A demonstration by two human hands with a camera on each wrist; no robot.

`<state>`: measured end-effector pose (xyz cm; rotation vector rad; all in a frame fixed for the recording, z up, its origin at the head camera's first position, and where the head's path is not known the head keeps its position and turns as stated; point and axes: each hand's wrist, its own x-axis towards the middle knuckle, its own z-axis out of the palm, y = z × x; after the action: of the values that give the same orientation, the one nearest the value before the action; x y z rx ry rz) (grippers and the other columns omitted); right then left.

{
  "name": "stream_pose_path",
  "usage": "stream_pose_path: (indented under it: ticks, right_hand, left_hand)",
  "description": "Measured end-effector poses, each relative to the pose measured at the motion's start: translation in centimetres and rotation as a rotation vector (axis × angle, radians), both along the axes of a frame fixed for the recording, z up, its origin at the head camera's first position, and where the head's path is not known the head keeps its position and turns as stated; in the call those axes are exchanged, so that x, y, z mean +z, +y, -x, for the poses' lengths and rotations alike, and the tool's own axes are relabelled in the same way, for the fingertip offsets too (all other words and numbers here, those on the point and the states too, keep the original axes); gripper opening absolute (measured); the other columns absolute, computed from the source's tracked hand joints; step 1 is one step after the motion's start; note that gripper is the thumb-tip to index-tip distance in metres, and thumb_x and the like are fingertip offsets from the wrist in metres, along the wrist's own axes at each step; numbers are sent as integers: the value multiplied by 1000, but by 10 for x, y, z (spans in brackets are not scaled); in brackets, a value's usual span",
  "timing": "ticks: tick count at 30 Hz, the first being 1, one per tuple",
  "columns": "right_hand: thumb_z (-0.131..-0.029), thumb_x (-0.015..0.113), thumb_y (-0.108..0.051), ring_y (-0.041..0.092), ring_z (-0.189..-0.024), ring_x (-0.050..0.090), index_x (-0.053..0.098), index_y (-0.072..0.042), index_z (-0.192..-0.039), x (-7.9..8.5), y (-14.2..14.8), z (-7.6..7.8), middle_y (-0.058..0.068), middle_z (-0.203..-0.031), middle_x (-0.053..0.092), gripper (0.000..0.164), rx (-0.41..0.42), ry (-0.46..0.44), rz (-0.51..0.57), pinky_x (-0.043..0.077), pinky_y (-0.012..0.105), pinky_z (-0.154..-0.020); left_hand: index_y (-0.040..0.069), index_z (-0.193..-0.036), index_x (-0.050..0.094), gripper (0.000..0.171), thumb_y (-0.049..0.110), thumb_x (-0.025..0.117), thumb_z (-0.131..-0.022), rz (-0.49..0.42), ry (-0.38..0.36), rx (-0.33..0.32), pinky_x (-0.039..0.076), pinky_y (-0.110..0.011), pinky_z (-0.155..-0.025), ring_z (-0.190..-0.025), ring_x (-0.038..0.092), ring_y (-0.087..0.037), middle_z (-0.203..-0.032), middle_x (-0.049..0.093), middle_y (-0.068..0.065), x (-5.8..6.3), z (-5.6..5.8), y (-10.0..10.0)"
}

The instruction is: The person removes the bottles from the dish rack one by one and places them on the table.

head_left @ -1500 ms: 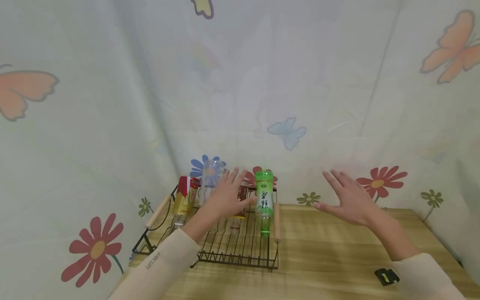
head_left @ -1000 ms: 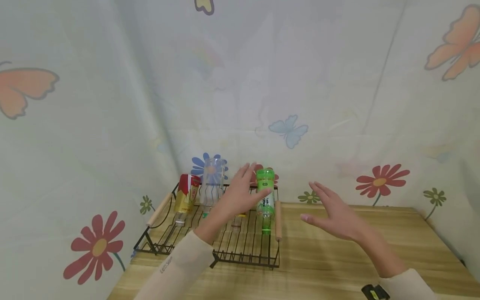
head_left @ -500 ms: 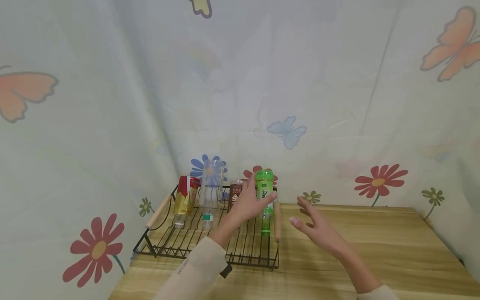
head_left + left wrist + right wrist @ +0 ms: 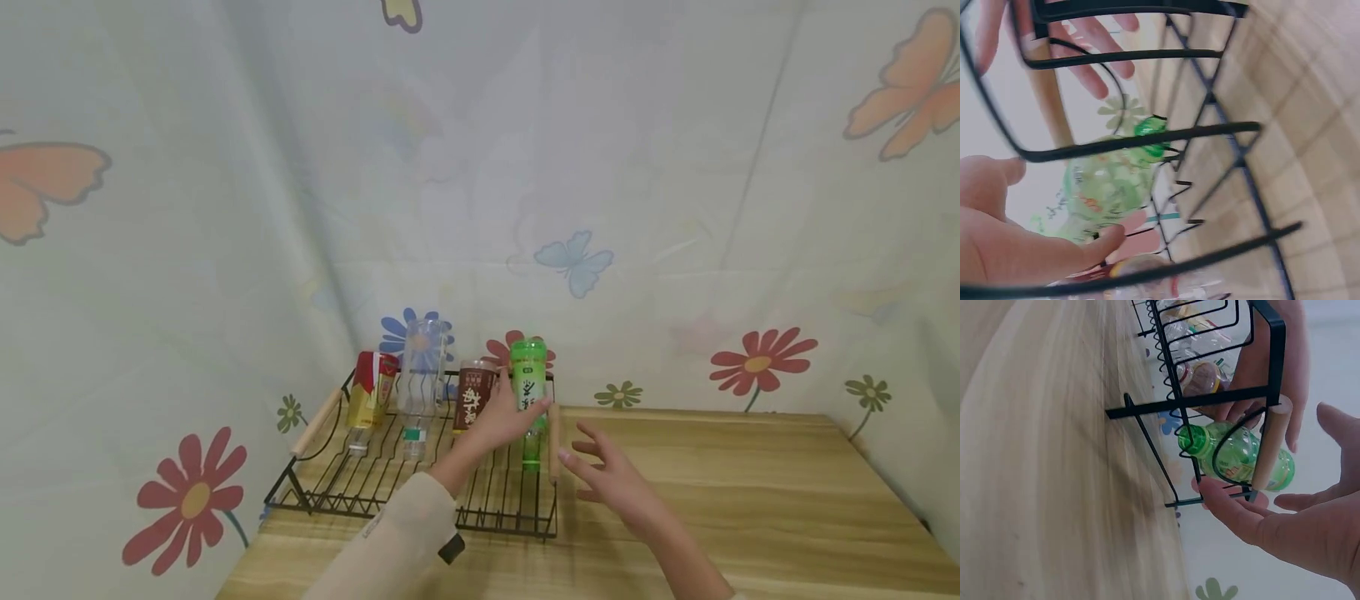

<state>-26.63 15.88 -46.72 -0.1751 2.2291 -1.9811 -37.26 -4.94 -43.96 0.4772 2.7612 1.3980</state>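
Observation:
A green-labelled plastic tea bottle (image 4: 529, 362) leans cap-down at the right end of a black wire rack (image 4: 420, 504). My left hand (image 4: 501, 423) reaches over the rack to this bottle, its fingers at the bottle's left side and its thumb across the front. In the left wrist view, the thumb and fingers stand apart near the bottle (image 4: 1110, 187); firm contact cannot be made out. Just right of the rack's wooden handle (image 4: 555, 442), my right hand (image 4: 617, 483) hovers with fingers spread. The right wrist view has its fingers (image 4: 1235, 509) near the bottle and handle, holding nothing.
Left of the green bottle, a brown-labelled bottle (image 4: 474, 392), a clear bottle (image 4: 422, 375) and a red-and-gold bottle (image 4: 371, 392) also lean in the rack. Another wooden handle (image 4: 317, 422) is at its left end. Wood-grain tabletop (image 4: 712, 483) extends right; a patterned curtain (image 4: 600, 167) hangs behind.
My left hand has moved right and down from above the brown-labelled bottle to the green one. My right hand has come left and down towards the rack's right handle. The bottles stay in place.

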Motion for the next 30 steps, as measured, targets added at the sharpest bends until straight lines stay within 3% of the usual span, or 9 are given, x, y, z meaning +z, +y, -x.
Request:
stream_pose_path:
  ticks: [6,9,15,18,25,30]
  right_hand:
    - [-105,69,-35,48,-132,57,26,-11,-166,-5,-4,-6,35,-155,41,78,56,-42,68,58,63,-92]
    - [-106,67,-32,47,-129,57,27,-10,-166,-4,-6,-8,34,-151,44,75,75,-37,98,60,62,-88]
    - [-106,68,-23,40,-117,65,29,-4,-163,-6,-14,-14,33,-143,48,71,75,-27,134,62,59,-80]
    - [-106,68,-23,36,-110,68,31,-1,-161,-6,-16,-15,31,-138,50,71,65,-23,138,63,59,-79]
    - [-106,68,-25,35,-101,68,36,3,-157,-8,-17,-15,27,-125,53,66,59,-29,153,63,58,-80]
    - [-106,67,-22,35,-97,69,39,7,-154,-8,-19,-17,24,-119,54,62,58,-32,156,62,59,-81]
  left_hand:
    - [3,-166,20,84,38,67,-105,-62,25,-35,50,-59,-102,-124,60,-37,-141,54,-22,1,-6,5]
    - [3,-162,28,75,27,69,-105,-75,35,-36,53,-55,-99,-117,63,-32,-135,57,-18,1,-7,8]
    - [8,-165,26,82,10,74,-99,-112,53,-55,55,-55,-98,-118,64,-33,-144,54,-19,-5,-10,7]
    - [9,-167,22,87,11,75,-98,-91,60,-25,55,-55,-99,-120,63,-33,-145,54,-18,-7,-12,6]
    - [12,-167,24,83,15,74,-101,-31,108,-24,55,-55,-100,-122,63,-33,-143,57,-16,-9,-10,9]
    - [7,-165,27,82,21,75,-100,4,78,22,57,-52,-94,-116,64,-31,-137,59,-17,-11,-13,9]
